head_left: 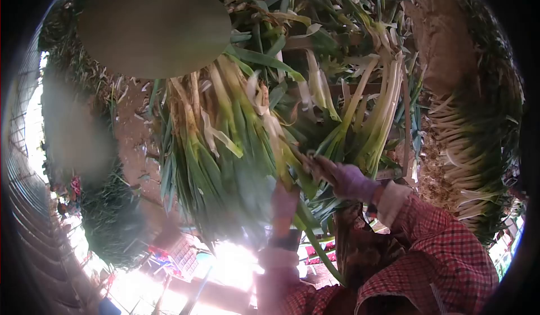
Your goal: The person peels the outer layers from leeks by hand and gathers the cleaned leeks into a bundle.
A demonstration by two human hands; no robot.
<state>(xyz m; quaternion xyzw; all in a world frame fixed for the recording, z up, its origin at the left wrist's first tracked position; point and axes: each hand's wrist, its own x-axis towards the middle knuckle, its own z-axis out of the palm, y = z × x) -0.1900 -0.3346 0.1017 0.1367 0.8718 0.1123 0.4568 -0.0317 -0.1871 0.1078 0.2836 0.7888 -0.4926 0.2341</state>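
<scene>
My left hand point(285, 201), in a pale purple glove, is closed around the green part of a leek point(277, 140) whose pale end points up. My right hand point(353, 182), gloved the same way, is closed near a brownish strip of leaf or stem point(318, 166) beside that leek; its exact grip is blurred. A thick pile of leeks point(219, 124) lies just left of my hands, pale ends up and green leaves down. Another bunch of leeks point(388, 107) rests to the upper right of my right hand.
A long row of leeks point(458, 152) lies along the far right. Brown ground point(135, 135) shows at left, beside more green leaves point(112, 219). Loose leaves point(281, 5) cover the top middle. A pale crate point(183, 253) stands lower left. A grey-brown oval hides the upper left.
</scene>
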